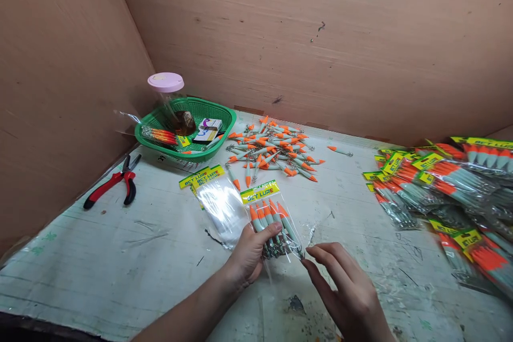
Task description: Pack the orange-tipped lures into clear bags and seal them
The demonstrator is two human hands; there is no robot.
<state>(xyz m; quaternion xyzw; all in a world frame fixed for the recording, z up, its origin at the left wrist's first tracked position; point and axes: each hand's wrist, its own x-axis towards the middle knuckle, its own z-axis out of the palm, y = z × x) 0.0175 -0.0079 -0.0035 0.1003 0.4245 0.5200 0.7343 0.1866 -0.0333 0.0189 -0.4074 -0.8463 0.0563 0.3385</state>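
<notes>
Head view: left hand (249,252) clamped on bag (267,212); right hand (347,280) at its five o'clock corner, can't tell if pinching; lure pile (276,150) twelve o'clock.

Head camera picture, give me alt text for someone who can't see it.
The left hand grips a clear packet of orange-tipped lures, with the right hand at its lower corner. Nearby are loose lures, clear bags and a green basket; pliers lie at left, filled packets at right.
</notes>
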